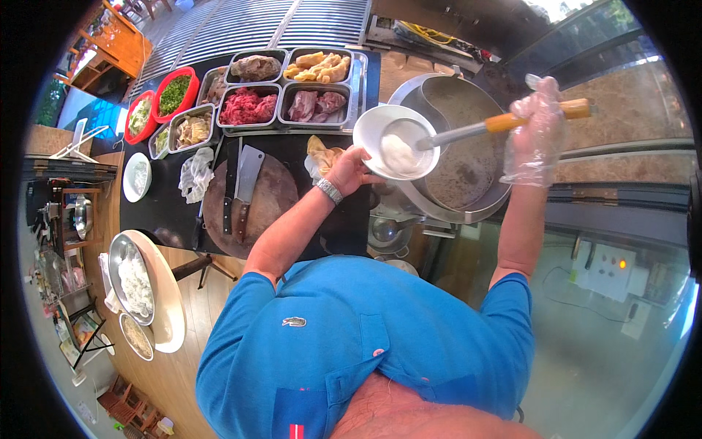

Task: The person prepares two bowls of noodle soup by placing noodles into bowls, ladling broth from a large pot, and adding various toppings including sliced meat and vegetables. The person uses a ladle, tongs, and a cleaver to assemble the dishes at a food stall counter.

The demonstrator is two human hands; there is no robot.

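Note:
My left hand (348, 171), bare and with a metal watch at the wrist, is closed on the near left rim of a white bowl (371, 123). In a clear plastic glove, my right hand (537, 130) grips the wooden handle of a long-handled strainer (457, 134). The strainer's mesh basket sits over the bowl's mouth, tilted toward it. White food that looks like noodles (398, 154) shows at the basket; whether it lies in the mesh or in the bowl, I cannot tell. Just behind and right of the bowl stands a large divided steel pot (491, 212) of cloudy broth.
A cleaver (249, 175) and another knife lie on a round chopping board (276, 212) to the left. Metal trays hold raw meat (248, 107) and other food beyond it. Red baskets (191, 91) hold chopped greens. A steel bowl of white noodles (134, 285) stands at lower left.

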